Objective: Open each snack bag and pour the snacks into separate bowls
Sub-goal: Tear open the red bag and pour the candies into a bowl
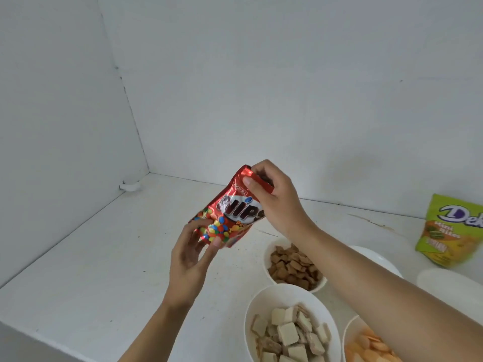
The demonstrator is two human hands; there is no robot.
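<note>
Red foil candy bag marked "Nips" [230, 211] held in the air over the white table [104, 257], tilted, top edge up and to the right. It sits left of and above the nearest bowls, touching none.

Left hand [190, 246]: thumb and fingertips pinch the bag's lower edge from below, palm turned upward.

Right hand [271, 194]: fingers curled, pinching the top seam at its right corner. Cannot tell whether the seam is torn.

Below the right forearm:
- round white bowl [266, 262] with small brown square biscuits [292, 265]
- larger white bowl [274, 296] with pale cream wafer squares [287, 333]
- white bowl at the bottom edge [347, 335] with orange crisps [371, 346], partly hidden by the arm
- another white bowl [373, 257] behind the forearm, contents hidden

Green and yellow snack bag reading "Mini Bites" [449, 231] stands near the back wall on the right, well apart from the red bag
</note>
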